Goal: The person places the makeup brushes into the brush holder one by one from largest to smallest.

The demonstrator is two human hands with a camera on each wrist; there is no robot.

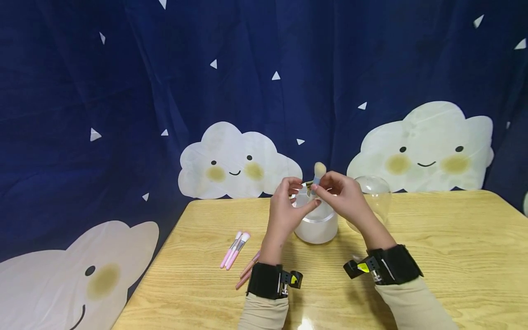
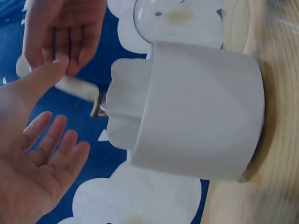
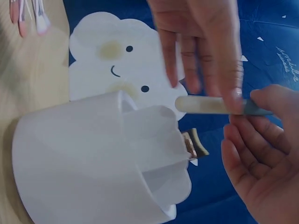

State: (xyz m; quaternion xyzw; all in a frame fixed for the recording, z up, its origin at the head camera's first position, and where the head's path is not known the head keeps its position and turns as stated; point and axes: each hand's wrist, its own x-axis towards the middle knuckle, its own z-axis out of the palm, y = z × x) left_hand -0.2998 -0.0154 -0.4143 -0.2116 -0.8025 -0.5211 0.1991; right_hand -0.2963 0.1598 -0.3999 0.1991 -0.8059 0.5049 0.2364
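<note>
Navy fabric (image 1: 264, 27) hangs behind the workplace, printed with white clouds (image 1: 224, 144) that have smiling faces and yellow cheeks, and scattered with small white triangles (image 1: 276, 76); below it stands a table (image 1: 453, 247) with a pale, wood-grained top and a rounded corner. Over this table a person's right hand (image 1: 344, 195) pinches a makeup brush (image 1: 319, 170) at its blue-grey collar between thumb and fingers. Opposite, the left hand (image 1: 284, 204) touches the brush with its thumb while its other fingers spread loosely, well apart from the thumb. Held at a slight tilt, the brush has a rounded, cream-coloured bristle head pointing up and a pale handle pointing down; its lower end is just above the container (image 1: 316, 231), near the inner dividers (image 2: 126, 88). That container is white, round and smooth-walled, and its dividers rise past the rim with scalloped edges. From one compartment pokes a gold-coloured piece (image 3: 190, 144) with a flared tip; which compartment holds it is unclear. Behind the right hand stands a clear dome (image 1: 377, 201). To the left lie two pink brushes (image 1: 236, 253) side by side, and nearer the person two darker brushes (image 1: 250, 266), partly hidden by the left arm. Black wristbands (image 1: 396, 264) cover both wrists, above beige sleeves (image 1: 416, 302).
</note>
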